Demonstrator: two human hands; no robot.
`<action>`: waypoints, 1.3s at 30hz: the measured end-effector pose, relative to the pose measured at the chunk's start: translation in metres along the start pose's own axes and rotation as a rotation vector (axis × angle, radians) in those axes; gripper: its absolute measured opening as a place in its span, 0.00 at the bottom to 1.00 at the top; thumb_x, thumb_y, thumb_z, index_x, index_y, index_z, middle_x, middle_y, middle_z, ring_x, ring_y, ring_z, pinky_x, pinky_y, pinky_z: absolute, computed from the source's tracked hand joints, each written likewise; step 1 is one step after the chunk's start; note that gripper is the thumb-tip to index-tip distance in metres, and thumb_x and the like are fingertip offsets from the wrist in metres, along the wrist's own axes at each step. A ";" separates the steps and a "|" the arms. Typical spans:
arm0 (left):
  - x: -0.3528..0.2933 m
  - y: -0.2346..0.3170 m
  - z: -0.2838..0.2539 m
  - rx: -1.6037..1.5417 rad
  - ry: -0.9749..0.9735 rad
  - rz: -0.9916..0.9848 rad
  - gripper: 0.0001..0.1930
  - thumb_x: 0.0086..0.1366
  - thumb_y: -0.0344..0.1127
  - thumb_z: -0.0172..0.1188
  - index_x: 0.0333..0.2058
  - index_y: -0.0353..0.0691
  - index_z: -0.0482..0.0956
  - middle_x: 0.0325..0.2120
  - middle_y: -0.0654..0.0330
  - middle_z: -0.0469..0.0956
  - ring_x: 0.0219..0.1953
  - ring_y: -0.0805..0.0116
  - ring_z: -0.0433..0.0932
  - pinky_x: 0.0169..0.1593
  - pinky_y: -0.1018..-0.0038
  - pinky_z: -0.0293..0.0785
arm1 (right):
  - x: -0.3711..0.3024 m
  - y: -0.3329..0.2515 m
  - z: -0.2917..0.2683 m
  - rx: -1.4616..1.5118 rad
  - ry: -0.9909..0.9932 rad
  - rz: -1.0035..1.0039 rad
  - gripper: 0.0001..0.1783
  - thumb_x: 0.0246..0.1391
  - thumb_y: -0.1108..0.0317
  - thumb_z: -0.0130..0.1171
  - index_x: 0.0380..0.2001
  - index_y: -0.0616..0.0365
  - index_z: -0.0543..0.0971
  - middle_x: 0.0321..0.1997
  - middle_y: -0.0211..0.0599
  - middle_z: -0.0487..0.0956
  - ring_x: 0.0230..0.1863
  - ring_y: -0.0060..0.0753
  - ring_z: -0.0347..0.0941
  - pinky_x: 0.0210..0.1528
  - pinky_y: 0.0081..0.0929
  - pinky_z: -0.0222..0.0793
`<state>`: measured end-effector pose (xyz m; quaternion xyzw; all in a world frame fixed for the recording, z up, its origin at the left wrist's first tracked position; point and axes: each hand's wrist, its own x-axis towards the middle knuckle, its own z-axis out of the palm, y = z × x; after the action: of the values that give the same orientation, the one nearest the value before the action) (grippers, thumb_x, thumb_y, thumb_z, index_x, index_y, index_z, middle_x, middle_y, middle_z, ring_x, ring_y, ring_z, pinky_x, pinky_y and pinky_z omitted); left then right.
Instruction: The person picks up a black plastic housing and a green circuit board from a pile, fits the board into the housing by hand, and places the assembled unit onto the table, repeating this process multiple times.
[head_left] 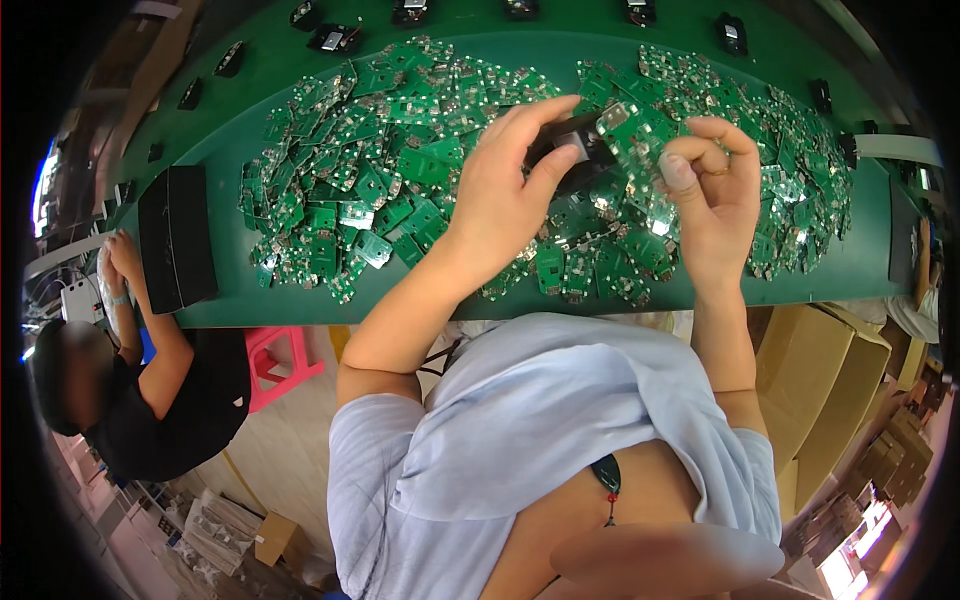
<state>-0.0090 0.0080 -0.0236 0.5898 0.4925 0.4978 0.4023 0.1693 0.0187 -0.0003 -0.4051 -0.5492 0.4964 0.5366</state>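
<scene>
Case is pinched by left hand over boards; right hand is curled nearby, can't be told if anything's pinched.

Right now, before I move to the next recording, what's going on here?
The person's left hand holds a black housing over a wide spread of green circuit boards on a green table. The right hand is just to its right, fingers curled; blur hides whether it grips a board. More black devices lie beyond the boards. A co-worker is at the left.
</scene>
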 end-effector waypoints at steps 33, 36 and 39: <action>-0.012 0.027 0.008 -0.561 -0.099 -0.231 0.16 0.57 0.28 0.59 0.42 0.34 0.65 0.37 0.58 0.73 0.39 0.73 0.74 0.40 0.79 0.72 | 0.008 -0.017 -0.002 -0.962 -0.229 -0.830 0.13 0.35 0.76 0.58 0.30 0.54 0.77 0.16 0.25 0.66 0.16 0.25 0.62 0.17 0.23 0.51; -0.012 0.025 0.007 -0.484 -0.078 -0.225 0.16 0.56 0.28 0.59 0.42 0.34 0.65 0.37 0.59 0.73 0.39 0.73 0.74 0.40 0.79 0.72 | 0.009 -0.018 0.002 -1.047 -0.262 -0.832 0.12 0.36 0.75 0.57 0.30 0.54 0.77 0.16 0.24 0.65 0.17 0.24 0.62 0.17 0.22 0.51; -0.012 0.027 0.011 -0.427 -0.050 -0.168 0.15 0.57 0.28 0.58 0.41 0.34 0.65 0.36 0.60 0.73 0.39 0.73 0.74 0.39 0.79 0.72 | 0.009 -0.017 0.004 -1.080 -0.240 -0.845 0.13 0.35 0.75 0.57 0.30 0.54 0.77 0.18 0.25 0.65 0.18 0.24 0.62 0.17 0.23 0.50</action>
<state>0.0061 -0.0086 -0.0019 0.4604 0.4134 0.5407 0.5700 0.1659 0.0237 0.0181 -0.3089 -0.8854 -0.0564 0.3427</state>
